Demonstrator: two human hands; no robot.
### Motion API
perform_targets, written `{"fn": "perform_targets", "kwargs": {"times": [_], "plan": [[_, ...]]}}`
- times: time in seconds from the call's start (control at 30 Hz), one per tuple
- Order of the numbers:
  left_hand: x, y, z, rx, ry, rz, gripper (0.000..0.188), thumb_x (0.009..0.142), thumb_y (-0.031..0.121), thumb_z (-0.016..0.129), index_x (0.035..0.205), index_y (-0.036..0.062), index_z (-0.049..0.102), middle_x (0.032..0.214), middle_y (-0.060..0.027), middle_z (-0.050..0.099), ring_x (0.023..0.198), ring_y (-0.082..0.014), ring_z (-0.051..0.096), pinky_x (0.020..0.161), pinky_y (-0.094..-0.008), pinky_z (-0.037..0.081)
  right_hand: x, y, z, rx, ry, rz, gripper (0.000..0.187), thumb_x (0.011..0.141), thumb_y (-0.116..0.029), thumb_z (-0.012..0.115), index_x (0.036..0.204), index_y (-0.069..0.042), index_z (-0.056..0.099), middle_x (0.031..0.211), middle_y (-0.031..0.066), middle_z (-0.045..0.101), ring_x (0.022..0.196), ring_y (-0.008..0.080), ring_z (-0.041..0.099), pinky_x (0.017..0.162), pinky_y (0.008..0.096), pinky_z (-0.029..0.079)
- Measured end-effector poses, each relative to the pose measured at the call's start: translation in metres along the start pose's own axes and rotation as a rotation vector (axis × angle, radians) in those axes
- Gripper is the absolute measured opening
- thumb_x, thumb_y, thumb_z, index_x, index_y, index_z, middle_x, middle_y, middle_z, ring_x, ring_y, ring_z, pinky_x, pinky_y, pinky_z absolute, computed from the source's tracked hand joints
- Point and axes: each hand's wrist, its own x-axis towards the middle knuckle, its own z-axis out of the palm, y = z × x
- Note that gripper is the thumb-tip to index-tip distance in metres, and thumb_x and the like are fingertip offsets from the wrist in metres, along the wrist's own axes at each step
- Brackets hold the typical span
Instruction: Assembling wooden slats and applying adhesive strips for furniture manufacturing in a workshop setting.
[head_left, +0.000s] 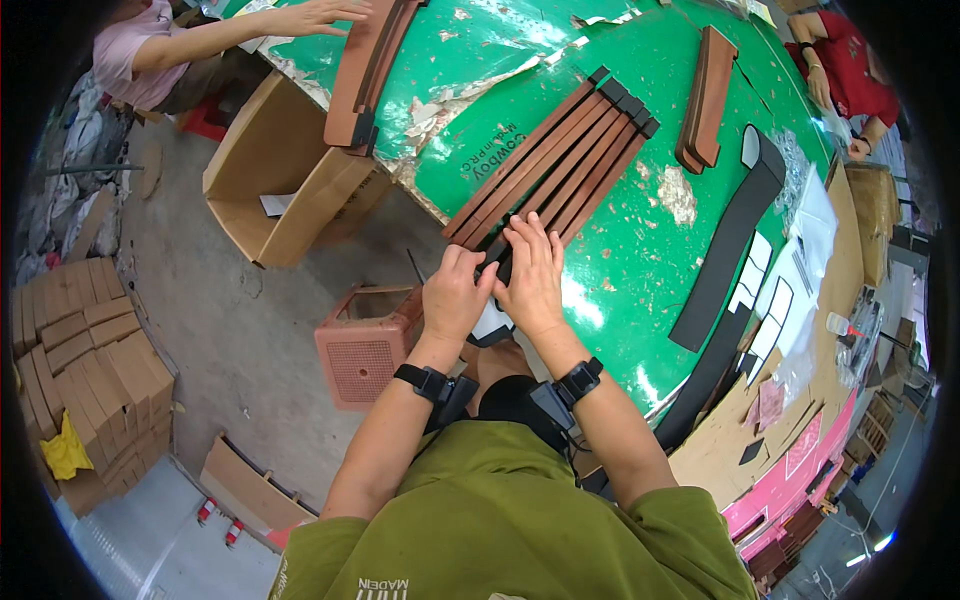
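Worn green-painted worktable (640,250) with flaking patches; near its far edge a short stack of brown curved leather pieces (707,97), at its right side long black foam strips (735,245) beside white cut-out sheets (775,300). On the grey floor to the left an open brown cardboard box (275,185), a salmon-pink plastic stool (365,345) nearer in, and stacked flat cardboard cartons (85,350) with a yellow rag (65,450) on them. A person in a pink top (135,50) reaches onto the far left of the table beside another brown stack (365,70), and a person in red (850,70) sits at the far right, what they handle too small to tell.
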Motion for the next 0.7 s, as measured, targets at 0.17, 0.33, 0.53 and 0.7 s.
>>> {"fn": "perform_targets", "kwargs": {"times": [0.17, 0.33, 0.53, 0.7], "plan": [[0.001, 0.000, 0.001, 0.001, -0.015, -0.006, 0.017, 0.079, 0.015, 0.072, 0.087, 0.0037, 0.062, 0.086, -0.0075, 0.059, 0.073, -0.0265, 0.063, 0.061, -0.0345, 0.052, 0.000, 0.000, 0.001, -0.012, 0.003, -0.007, 0.057, 0.070, -0.012, 0.072, 0.122, -0.003, 0.050, 0.135, 0.0109, 0.047, 0.137, 0.0312, 0.034, 0.113, 0.0522, 0.022], [0.002, 0.002, 0.002, 0.024, -0.046, -0.030, 0.016, 0.079, 0.013, 0.071, 0.088, 0.0031, 0.061, 0.087, -0.0082, 0.058, 0.075, -0.0271, 0.063, 0.063, -0.0350, 0.052, 0.000, -0.002, -0.001, -0.017, 0.002, -0.003, 0.062, 0.071, -0.013, 0.072, 0.129, -0.007, 0.049, 0.135, 0.0112, 0.046, 0.137, 0.0310, 0.034, 0.112, 0.0520, 0.023], [0.001, 0.005, -0.001, 0.024, -0.085, -0.043, 0.018, 0.080, 0.013, 0.070, 0.091, 0.0024, 0.061, 0.092, -0.0096, 0.058, 0.078, -0.0296, 0.063, 0.064, -0.0365, 0.052, -0.002, -0.002, -0.004, -0.086, -0.037, -0.041, 0.071, 0.070, -0.015, 0.074, 0.137, -0.019, 0.048, 0.136, 0.0110, 0.045, 0.136, 0.0318, 0.035, 0.111, 0.0527, 0.024], [-0.007, 0.008, -0.006, 0.035, -0.070, -0.100, 0.021, 0.082, 0.016, 0.070, 0.094, 0.0024, 0.061, 0.093, -0.0108, 0.058, 0.079, -0.0314, 0.063, 0.066, -0.0376, 0.052, -0.001, -0.004, -0.004, -0.127, -0.071, -0.044, 0.072, 0.070, -0.019, 0.075, 0.137, -0.020, 0.049, 0.137, 0.0107, 0.044, 0.136, 0.0317, 0.035, 0.110, 0.0531, 0.025]]}}
